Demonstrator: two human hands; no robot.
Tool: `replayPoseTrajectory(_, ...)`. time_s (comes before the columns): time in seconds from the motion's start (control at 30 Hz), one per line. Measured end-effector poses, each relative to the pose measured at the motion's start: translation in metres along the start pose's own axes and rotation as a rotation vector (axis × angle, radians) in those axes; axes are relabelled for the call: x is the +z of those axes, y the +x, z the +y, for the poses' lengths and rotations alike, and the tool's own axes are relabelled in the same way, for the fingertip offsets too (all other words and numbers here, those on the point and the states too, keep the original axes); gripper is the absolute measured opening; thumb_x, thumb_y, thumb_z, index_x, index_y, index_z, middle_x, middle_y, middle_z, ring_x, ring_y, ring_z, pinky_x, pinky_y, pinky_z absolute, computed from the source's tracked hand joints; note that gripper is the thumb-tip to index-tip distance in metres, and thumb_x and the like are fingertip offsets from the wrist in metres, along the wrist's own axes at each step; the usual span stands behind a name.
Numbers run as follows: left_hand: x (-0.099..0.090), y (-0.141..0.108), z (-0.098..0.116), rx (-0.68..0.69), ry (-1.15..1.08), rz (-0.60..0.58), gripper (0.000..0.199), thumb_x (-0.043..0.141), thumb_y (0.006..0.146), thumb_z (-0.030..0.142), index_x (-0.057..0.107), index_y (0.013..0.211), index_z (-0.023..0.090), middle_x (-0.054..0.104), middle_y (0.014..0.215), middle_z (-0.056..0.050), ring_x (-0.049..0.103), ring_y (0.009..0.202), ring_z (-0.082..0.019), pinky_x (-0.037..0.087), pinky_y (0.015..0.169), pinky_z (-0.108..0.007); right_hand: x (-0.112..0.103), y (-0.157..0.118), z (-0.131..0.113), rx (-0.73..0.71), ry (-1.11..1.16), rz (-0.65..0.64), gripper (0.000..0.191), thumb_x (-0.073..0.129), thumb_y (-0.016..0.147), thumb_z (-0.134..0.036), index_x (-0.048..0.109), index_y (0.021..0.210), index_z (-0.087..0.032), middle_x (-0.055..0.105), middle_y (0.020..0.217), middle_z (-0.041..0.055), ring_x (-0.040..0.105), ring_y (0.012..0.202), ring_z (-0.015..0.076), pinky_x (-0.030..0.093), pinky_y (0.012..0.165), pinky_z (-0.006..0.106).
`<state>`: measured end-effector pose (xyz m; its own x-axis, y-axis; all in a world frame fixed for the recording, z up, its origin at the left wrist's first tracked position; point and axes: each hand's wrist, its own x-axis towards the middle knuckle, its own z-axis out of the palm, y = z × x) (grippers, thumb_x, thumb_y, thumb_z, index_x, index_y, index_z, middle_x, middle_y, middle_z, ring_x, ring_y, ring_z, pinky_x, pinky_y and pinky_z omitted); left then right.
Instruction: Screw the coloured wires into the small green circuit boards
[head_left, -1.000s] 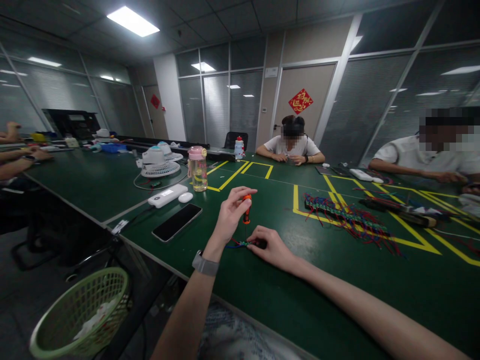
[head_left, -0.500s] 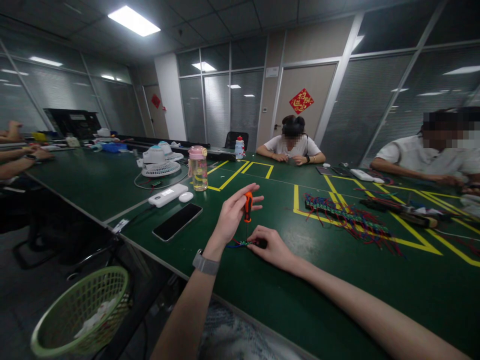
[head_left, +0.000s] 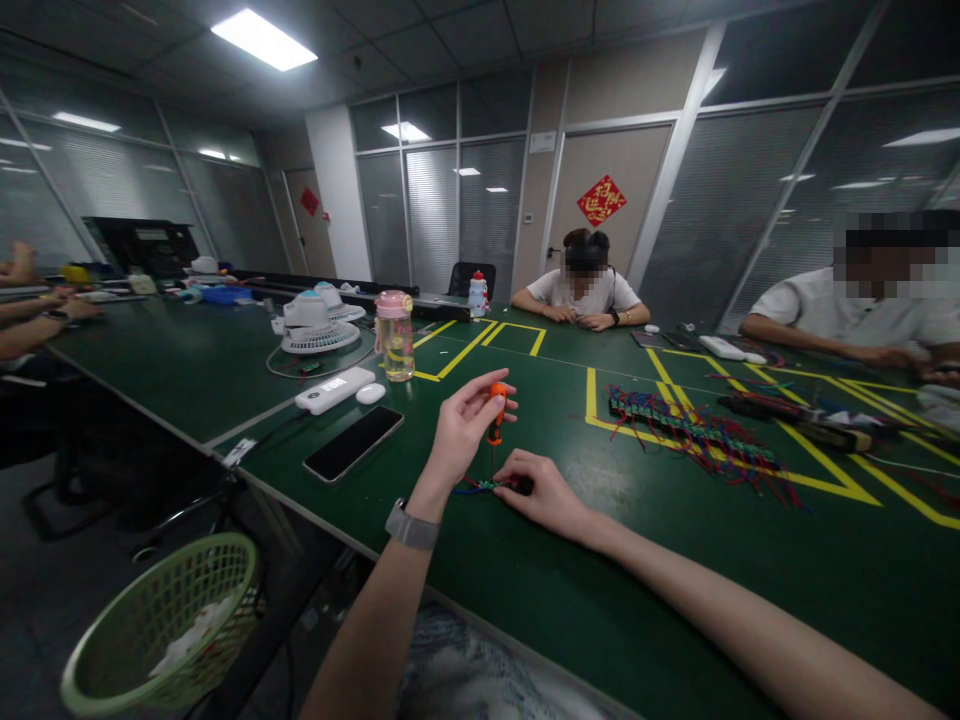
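Note:
My left hand point(head_left: 466, 420) grips an orange and black screwdriver point(head_left: 496, 425) by its handle, thumb against it and fingers around the far side. The screwdriver stands nearly upright, its thin shaft reaching down to a small green circuit board point(head_left: 486, 486) on the table. Red and blue wires come off the board's left side. My right hand point(head_left: 541, 492) rests on the table with thumb and fingers pinched at the board's right end; the fingertips partly cover it. Whether the screwdriver tip sits in a screw is too small to tell.
On the green table point(head_left: 600, 620), a phone point(head_left: 354, 445), a white power strip point(head_left: 335, 390) and a pink-lidded bottle point(head_left: 394, 337) lie to the left. A row of wired boards point(head_left: 690, 430) is at right. Two people sit opposite. A green basket point(head_left: 161, 620) stands below.
My left thumb and fingers have shifted around the screwdriver handle, with the thumb now across its front. My right hand and the board stay in place.

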<state>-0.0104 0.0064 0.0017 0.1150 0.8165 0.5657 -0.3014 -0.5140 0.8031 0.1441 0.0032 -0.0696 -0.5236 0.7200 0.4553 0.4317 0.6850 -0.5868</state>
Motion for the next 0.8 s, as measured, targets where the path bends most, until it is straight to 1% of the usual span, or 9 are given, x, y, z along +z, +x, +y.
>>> replayPoseTrajectory(0.1,-0.0021,0.0004,-0.001,0.071,0.153,0.075,0.028,0.066,0.077,0.027,0.067,0.104,0.02,0.061,0.105,-0.005,0.059,0.09,-0.014,0.049,0.078,-0.024,0.0004,0.0,0.0005,0.001,-0.003,-0.001,0.007,0.064,0.076,-0.013,0.068,0.081,-0.016,0.058,0.076,0.0018,0.055,0.067,0.0123,0.045,0.06,0.024)
replayPoseTrajectory(0.2,-0.0018,0.0009,-0.0009,0.05,0.04,0.006,0.028,0.055,0.085,0.032,0.066,0.108,0.021,0.056,0.121,-0.008,0.057,0.105,-0.019,0.05,0.084,-0.029,0.0004,-0.0001,0.0007,-0.003,0.005,0.007,0.007,0.064,0.076,-0.013,0.068,0.081,-0.016,0.058,0.077,0.002,0.055,0.067,0.0123,0.045,0.061,0.024)
replayPoseTrajectory(0.3,-0.0006,0.0009,-0.0012,-0.018,-0.041,-0.034,0.033,0.053,0.086,0.034,0.061,0.115,0.02,0.063,0.107,-0.008,0.063,0.09,-0.018,0.053,0.077,-0.031,0.0002,-0.0002,0.0006,-0.001,0.011,0.005,0.007,0.064,0.076,-0.013,0.068,0.081,-0.016,0.059,0.077,0.0021,0.055,0.066,0.0122,0.045,0.061,0.024)
replayPoseTrajectory(0.4,-0.0014,0.0007,-0.002,0.022,0.092,0.047,0.028,0.062,0.08,0.031,0.066,0.105,0.02,0.064,0.092,-0.004,0.061,0.079,-0.013,0.051,0.073,-0.025,0.0,-0.0002,0.0004,0.005,0.008,-0.002,0.007,0.064,0.076,-0.013,0.068,0.081,-0.016,0.059,0.077,0.0024,0.055,0.066,0.0124,0.045,0.06,0.024)
replayPoseTrajectory(0.47,-0.002,0.0008,-0.002,0.05,0.107,0.063,0.023,0.059,0.082,0.031,0.068,0.101,0.02,0.062,0.103,-0.005,0.06,0.089,-0.015,0.05,0.078,-0.025,-0.0002,0.0,0.0002,0.008,0.005,-0.002,0.006,0.064,0.076,-0.013,0.068,0.081,-0.015,0.059,0.077,0.0025,0.055,0.066,0.0126,0.045,0.06,0.024)
replayPoseTrajectory(0.57,-0.0018,0.0008,-0.0016,0.013,-0.031,-0.009,0.03,0.05,0.088,0.032,0.064,0.112,0.021,0.058,0.119,-0.008,0.059,0.099,-0.019,0.051,0.081,-0.032,-0.0004,0.0005,-0.0004,0.005,0.004,0.005,0.006,0.064,0.076,-0.013,0.068,0.08,-0.015,0.059,0.077,0.0022,0.055,0.066,0.0124,0.044,0.059,0.024)
replayPoseTrajectory(0.63,-0.0018,0.0006,-0.0015,0.007,-0.041,-0.014,0.032,0.054,0.085,0.031,0.061,0.115,0.021,0.061,0.111,-0.008,0.061,0.091,-0.018,0.052,0.077,-0.032,-0.0007,0.0007,-0.0011,0.002,0.003,0.004,0.006,0.064,0.076,-0.013,0.068,0.08,-0.015,0.059,0.077,0.0022,0.055,0.066,0.0124,0.045,0.06,0.024)
replayPoseTrajectory(0.7,-0.0026,0.0004,-0.0015,0.051,0.066,0.043,0.031,0.063,0.08,0.028,0.064,0.109,0.02,0.062,0.1,-0.006,0.06,0.085,-0.015,0.051,0.076,-0.028,-0.0009,0.0006,-0.0018,0.001,0.002,-0.001,0.007,0.064,0.076,-0.013,0.068,0.081,-0.015,0.059,0.077,0.0025,0.055,0.067,0.0127,0.045,0.06,0.024)
replayPoseTrajectory(0.8,-0.0035,0.0002,-0.0011,0.111,0.158,0.085,0.023,0.065,0.078,0.027,0.069,0.1,0.021,0.058,0.111,-0.006,0.056,0.096,-0.016,0.048,0.082,-0.025,-0.0009,0.0002,-0.0019,0.004,0.006,-0.003,0.007,0.064,0.076,-0.013,0.068,0.081,-0.015,0.059,0.078,0.003,0.056,0.067,0.0128,0.045,0.06,0.024)
